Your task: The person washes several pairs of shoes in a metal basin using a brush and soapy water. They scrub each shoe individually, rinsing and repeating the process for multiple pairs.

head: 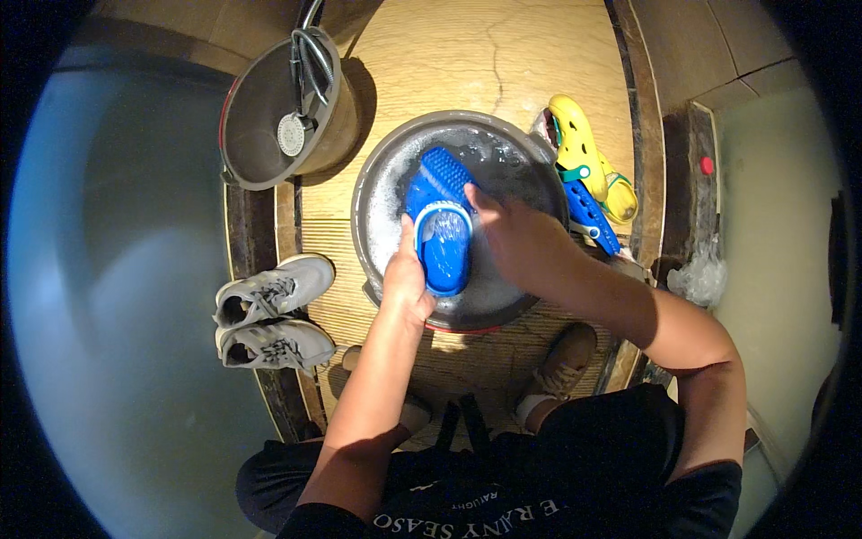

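Observation:
A wet blue clog point(444, 259) with a white-edged opening is held above a round grey basin point(360, 222) of sudsy water. My left hand point(406, 276) grips its side, thumb along the edge. My right hand point(515, 236) holds a blue, bumpy-surfaced scrubbing brush point(446, 172) against the clog's toe end. The fingers under the brush are hidden. Outside the basin's right rim lie yellow clogs point(578, 138) with green straps and a second blue clog point(589, 212).
A grey bucket point(347, 128) stands at upper left, a shower head point(291, 135) and metal hose point(316, 57) inside it. Grey lace-up sneakers point(283, 290) sit left of the basin. A crumpled clear plastic bag point(700, 273) and a red cap point(706, 166) are at right.

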A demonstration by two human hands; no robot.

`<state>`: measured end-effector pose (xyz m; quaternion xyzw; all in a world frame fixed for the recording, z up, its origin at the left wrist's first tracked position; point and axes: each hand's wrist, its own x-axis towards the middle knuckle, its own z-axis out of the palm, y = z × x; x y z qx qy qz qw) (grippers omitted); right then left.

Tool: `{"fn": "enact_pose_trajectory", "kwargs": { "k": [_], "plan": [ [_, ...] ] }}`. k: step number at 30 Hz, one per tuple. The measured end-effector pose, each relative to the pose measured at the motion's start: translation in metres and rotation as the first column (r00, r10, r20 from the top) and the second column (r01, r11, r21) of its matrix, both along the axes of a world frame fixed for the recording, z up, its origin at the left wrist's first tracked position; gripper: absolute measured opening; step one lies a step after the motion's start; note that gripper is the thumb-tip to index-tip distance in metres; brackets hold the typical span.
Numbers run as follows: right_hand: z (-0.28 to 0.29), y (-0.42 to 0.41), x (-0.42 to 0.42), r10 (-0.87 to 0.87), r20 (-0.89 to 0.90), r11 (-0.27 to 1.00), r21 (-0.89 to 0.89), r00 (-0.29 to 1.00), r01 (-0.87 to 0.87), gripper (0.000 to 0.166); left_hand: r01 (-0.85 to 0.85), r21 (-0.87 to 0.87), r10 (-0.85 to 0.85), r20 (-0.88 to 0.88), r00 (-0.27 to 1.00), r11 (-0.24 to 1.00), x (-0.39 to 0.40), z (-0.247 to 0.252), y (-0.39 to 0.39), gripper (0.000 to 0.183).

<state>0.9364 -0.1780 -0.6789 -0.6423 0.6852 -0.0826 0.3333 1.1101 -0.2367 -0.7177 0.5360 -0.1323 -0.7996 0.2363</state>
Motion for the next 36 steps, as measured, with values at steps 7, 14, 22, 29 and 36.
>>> {"fn": "enact_pose_trajectory", "kwargs": {
  "k": [7, 14, 22, 29, 36],
  "plan": [
    [-0.018, 0.013, 0.005, -0.070, 0.173, 0.997, 0.032, 0.982, 0.065, 0.054, -0.116, 0.012, 0.116, -0.117, 0.986, 0.993, 0.003, -0.020, 0.003, 0.045],
    [0.058, 0.022, -0.008, 0.096, 0.015, 0.988, 0.117, 0.995, -0.097, 0.047, -0.299, 0.016, 0.299, -0.059, 0.952, 0.954, -0.003, -0.020, 0.010, 0.051],
    [0.000, 0.012, 0.017, 0.120, -0.075, 0.993, -0.001, 0.990, -0.120, 0.048, -0.068, 0.050, 0.073, -0.115, 0.991, 0.996, -0.016, -0.002, 0.022, 0.066],
    [0.021, 0.014, 0.025, 0.117, 0.110, 0.984, 0.121, 0.987, -0.130, 0.046, -0.103, 0.035, 0.106, -0.099, 0.989, 0.994, -0.011, -0.008, 0.022, 0.069],
    [-0.018, 0.004, 0.009, 0.019, 0.166, 0.997, 0.077, 0.986, -0.032, 0.046, -0.089, -0.113, 0.089, -0.005, 0.996, 0.990, -0.033, 0.018, 0.033, 0.054]
  ]
}}
